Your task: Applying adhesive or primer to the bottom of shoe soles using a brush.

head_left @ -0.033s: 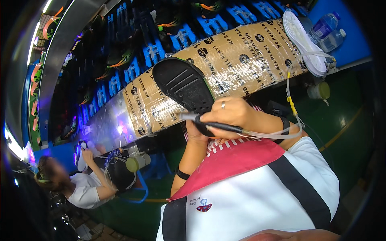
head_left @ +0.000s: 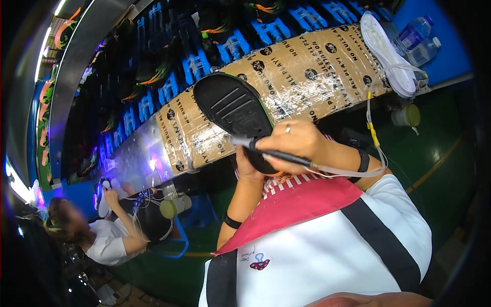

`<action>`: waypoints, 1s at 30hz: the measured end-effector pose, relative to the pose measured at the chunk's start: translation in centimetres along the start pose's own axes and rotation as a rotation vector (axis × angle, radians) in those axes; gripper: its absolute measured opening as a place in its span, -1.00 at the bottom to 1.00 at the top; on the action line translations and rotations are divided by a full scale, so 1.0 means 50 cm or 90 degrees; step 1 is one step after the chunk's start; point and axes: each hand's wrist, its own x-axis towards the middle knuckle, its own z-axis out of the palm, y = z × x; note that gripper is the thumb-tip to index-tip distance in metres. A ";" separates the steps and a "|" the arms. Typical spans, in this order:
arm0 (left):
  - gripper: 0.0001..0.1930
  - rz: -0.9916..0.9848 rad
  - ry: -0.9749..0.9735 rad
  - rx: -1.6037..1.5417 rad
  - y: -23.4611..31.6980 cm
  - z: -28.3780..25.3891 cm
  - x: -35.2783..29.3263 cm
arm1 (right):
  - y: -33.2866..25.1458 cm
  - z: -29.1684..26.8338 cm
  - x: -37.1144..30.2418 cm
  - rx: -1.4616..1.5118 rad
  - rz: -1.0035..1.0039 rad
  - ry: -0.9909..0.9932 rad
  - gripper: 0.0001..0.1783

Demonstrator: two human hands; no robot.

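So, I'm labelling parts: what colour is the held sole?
Black sole, best seen in the head view.

Glare streaks the cardboard (head_left: 299, 77), and the fisheye edges fall dark.

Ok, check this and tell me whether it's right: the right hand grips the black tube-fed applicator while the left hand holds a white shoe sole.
One thing is wrong: the shoe sole in the left hand is black, not white, as the head view shows. The right hand does grip the black tube-fed applicator.
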 end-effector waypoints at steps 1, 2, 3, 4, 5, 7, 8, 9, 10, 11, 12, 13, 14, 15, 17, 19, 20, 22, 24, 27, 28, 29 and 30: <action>-0.43 0.004 -0.068 -0.029 0.002 0.001 0.001 | 0.006 -0.004 -0.002 -0.025 0.028 0.016 -0.76; -0.43 0.005 -0.066 -0.029 0.002 -0.003 0.003 | 0.013 0.003 -0.003 -0.055 0.032 0.046 -0.77; -0.44 0.007 -0.040 -0.024 0.002 -0.011 0.004 | 0.017 0.008 -0.007 -0.068 0.030 0.023 -0.76; -0.44 0.006 -0.015 -0.020 0.001 -0.012 0.007 | 0.020 0.012 -0.012 -0.084 0.031 0.001 -0.76; -0.44 0.017 -0.005 -0.011 0.000 -0.011 0.008 | 0.018 0.019 -0.017 -0.054 0.012 -0.023 -0.73; -0.40 0.048 -0.035 0.008 -0.001 0.013 0.009 | 0.014 0.021 -0.025 0.012 0.003 -0.083 -0.71; -0.35 0.016 -0.068 -0.040 0.007 0.050 0.007 | 0.014 0.020 -0.028 0.013 0.005 -0.082 -0.71; -0.32 0.002 -0.111 -0.037 0.011 0.043 0.012 | 0.015 0.019 -0.029 0.035 0.012 -0.057 -0.72; -0.29 -0.007 -0.152 -0.034 0.017 0.038 0.012 | 0.012 0.018 -0.029 0.060 0.016 -0.034 -0.73; -0.30 0.012 -0.129 -0.011 0.021 0.038 0.013 | 0.010 0.013 -0.027 0.044 0.048 -0.003 -0.73; -0.31 0.032 -0.105 0.013 0.025 0.039 0.013 | 0.014 0.014 -0.030 0.014 0.075 0.012 -0.71; -0.31 0.022 -0.076 -0.028 0.026 0.043 0.011 | 0.019 0.019 -0.035 0.019 0.077 0.006 -0.70; -0.31 0.022 -0.074 -0.030 0.026 0.040 0.016 | 0.022 0.025 -0.040 0.025 0.080 0.000 -0.69; -0.30 0.031 -0.111 -0.029 0.027 0.033 0.024 | 0.018 0.031 -0.043 0.057 0.092 -0.027 -0.72; -0.25 0.048 -0.164 -0.052 0.036 0.019 0.038 | 0.005 0.036 -0.045 0.153 0.131 -0.097 -0.75; -0.25 0.078 -0.149 -0.063 0.042 0.018 0.037 | -0.003 0.014 -0.031 0.230 0.203 -0.140 -0.76; -0.24 0.106 -0.137 -0.072 0.047 0.022 0.036 | -0.003 0.007 -0.028 0.305 0.272 -0.180 -0.76; -0.23 0.139 -0.161 -0.013 0.061 0.030 0.038 | -0.004 -0.002 -0.028 0.322 0.363 -0.110 -0.73; -0.23 0.129 -0.137 -0.041 0.069 0.038 0.035 | 0.010 0.007 -0.039 0.241 0.326 -0.104 -0.75; -0.21 0.138 -0.162 0.012 0.082 0.030 0.043 | -0.006 0.012 -0.035 0.275 0.296 -0.220 -0.78; -0.21 0.142 -0.195 0.030 0.086 0.028 0.042 | -0.007 0.018 -0.035 0.279 0.236 -0.201 -0.78; -0.20 0.140 -0.175 0.026 0.092 0.032 0.037 | -0.003 0.014 -0.033 0.309 0.220 -0.207 -0.77; -0.20 0.140 -0.171 0.025 0.095 0.030 0.034 | 0.002 0.006 -0.028 0.338 0.203 -0.214 -0.77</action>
